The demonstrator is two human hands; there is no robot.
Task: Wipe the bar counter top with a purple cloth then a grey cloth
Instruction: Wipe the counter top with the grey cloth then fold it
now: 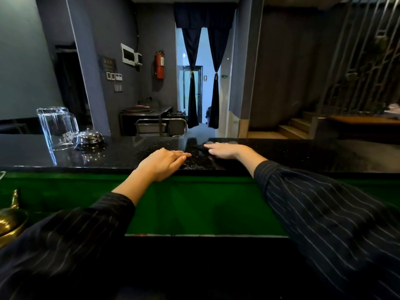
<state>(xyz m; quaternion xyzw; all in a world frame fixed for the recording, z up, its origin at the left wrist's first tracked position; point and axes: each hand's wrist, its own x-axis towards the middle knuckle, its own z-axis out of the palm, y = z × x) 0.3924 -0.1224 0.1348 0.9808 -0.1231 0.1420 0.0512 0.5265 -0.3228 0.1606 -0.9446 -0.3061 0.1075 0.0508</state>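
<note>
Both hands lie flat on the black counter (pixel 303 152) at frame centre; left hand (pixel 165 162) spread, grasping nothing; right hand (pixel 224 150) splayed, likewise empty (no cloth visible); glass pitcher (pixel 56 127) and bell (pixel 90 137) upper left.

Both arms wear loose dark navy sleeves (pixel 324 213) with thin pale pinstripes, cuffs ending short of the wrists, hands (pixel 164 163) bare.

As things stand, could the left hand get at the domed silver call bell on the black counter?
Probably yes: the left hand lies flat on the black granite counter, with bare surface between it and the domed silver call bell.
</note>
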